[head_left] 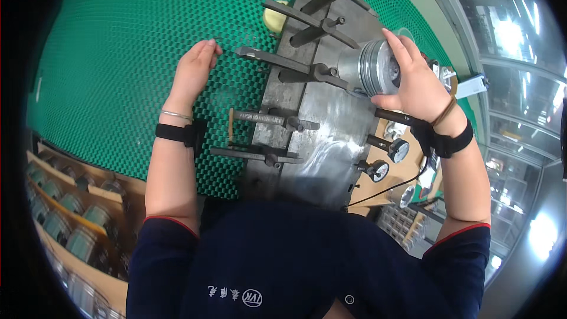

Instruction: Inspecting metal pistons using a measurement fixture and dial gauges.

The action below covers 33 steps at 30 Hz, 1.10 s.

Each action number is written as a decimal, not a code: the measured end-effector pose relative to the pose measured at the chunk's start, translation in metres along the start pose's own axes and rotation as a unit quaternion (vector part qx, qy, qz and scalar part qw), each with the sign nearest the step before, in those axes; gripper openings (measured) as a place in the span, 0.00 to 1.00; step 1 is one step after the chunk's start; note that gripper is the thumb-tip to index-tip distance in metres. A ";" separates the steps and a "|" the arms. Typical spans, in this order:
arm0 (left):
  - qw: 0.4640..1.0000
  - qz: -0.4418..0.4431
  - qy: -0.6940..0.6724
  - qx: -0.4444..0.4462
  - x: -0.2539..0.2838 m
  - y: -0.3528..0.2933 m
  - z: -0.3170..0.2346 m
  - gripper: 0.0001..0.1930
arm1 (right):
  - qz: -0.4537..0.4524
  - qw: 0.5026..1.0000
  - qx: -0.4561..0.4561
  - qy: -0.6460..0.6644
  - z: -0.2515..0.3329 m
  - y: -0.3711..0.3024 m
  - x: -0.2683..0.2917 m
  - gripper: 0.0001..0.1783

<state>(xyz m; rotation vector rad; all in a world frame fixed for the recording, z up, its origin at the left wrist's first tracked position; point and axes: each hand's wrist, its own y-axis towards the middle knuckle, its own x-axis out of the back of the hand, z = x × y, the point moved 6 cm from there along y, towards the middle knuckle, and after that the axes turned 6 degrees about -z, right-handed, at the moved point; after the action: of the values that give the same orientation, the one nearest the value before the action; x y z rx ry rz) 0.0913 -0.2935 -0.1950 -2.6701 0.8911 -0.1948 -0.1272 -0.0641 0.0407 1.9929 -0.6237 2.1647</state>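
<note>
A silvery metal piston (pixel 371 70) with grooves around it lies on its side on the steel block (pixel 331 121), toward the block's right edge. My right hand (pixel 416 82) is wrapped around its right end, with the thumb on the near side and the fingers on the far side. Over the green mat, left of the block, my left hand (pixel 198 71) is held with its fingers curled together. Whatever may be between those fingertips is too small to make out. A dark steel bar (pixel 274 59), clamped to the block, points toward that hand.
Several more clamped bars (pixel 254 118) stick out leftward from the block over the green mat (pixel 118 65). A yellow object (pixel 274 19) sits by the block's far left side. Two dial gauges (pixel 400 150) stand at the right. Wooden racks (pixel 88 189) of round metal parts are at lower left.
</note>
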 end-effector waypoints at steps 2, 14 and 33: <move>0.998 0.028 -0.047 -0.022 -0.025 0.009 0.010 0.17 | -0.025 1.000 -0.016 -0.001 0.007 0.004 0.004 0.60; 0.955 0.120 -0.262 0.078 -0.085 -0.010 -0.022 0.16 | -0.025 0.998 -0.053 0.014 0.020 0.019 0.002 0.59; 0.952 0.134 -0.270 0.059 -0.086 -0.004 -0.024 0.16 | -0.015 0.999 -0.048 0.013 0.021 0.022 0.000 0.58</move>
<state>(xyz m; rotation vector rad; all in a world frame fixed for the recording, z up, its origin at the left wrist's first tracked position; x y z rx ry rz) 0.0195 -0.2445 -0.1731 -2.2740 0.9949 0.5050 -0.1158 -0.0925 0.0368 1.9106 -0.6763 2.0971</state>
